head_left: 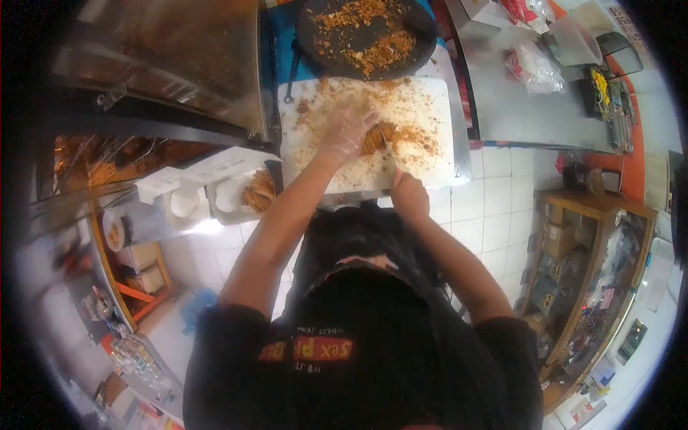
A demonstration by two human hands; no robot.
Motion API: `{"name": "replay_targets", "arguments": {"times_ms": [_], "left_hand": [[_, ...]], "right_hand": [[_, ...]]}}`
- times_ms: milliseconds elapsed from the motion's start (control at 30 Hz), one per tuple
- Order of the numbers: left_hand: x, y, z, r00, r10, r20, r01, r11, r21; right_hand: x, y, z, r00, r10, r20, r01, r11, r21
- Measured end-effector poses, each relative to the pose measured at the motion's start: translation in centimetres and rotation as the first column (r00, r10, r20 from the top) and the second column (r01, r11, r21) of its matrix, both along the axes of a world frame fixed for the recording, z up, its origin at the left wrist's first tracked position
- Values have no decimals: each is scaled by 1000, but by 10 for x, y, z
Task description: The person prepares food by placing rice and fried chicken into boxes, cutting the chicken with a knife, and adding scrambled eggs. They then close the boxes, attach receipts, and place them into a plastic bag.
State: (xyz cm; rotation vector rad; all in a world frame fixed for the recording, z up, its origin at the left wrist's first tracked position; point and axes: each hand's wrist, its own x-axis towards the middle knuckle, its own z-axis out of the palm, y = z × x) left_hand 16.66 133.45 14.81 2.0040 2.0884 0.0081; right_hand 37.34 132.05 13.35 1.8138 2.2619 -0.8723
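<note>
A large white cutting board [423, 168] lies in front of me, strewn with brown crumbs and chopped bits. My right hand [411, 198] is wrapped round the handle of a knife [388, 143], whose blade points up and left across the board. In a clear plastic glove, my left hand [345, 132] is low over the board, its bent fingers close to the blade's tip and against the food. Chopped browned food [373, 140] lies beside those fingers and under the blade. The glove and the crumbs partly hide what the fingertips press on.
Behind the board stands a round dark pan [333, 46] with more brown crumbs. At left are open white boxes [229, 193], one holding browned food, next to a glass-fronted cabinet [158, 57]. A metal counter [502, 118] with plastic bags [534, 68] runs along the right.
</note>
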Motion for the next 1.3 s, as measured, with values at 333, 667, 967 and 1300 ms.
{"name": "replay_targets", "arguments": {"times_ms": [333,667,967,1300], "left_hand": [[23,-49,-30,817,210,536,-557,527,642],[76,-50,-17,764,554,331,-643,696,321],[112,-26,-26,497,770,400,-865,477,158],[130,33,-58,333,918,215,-942,333,36]], "right_hand": [[46,41,17,922,-245,-301,60,856,-514],[89,82,10,983,-3,-186,-53,955,-292],[93,89,20,958,-120,-259,-40,843,-536],[108,98,21,852,-300,-428,26,842,-539]]}}
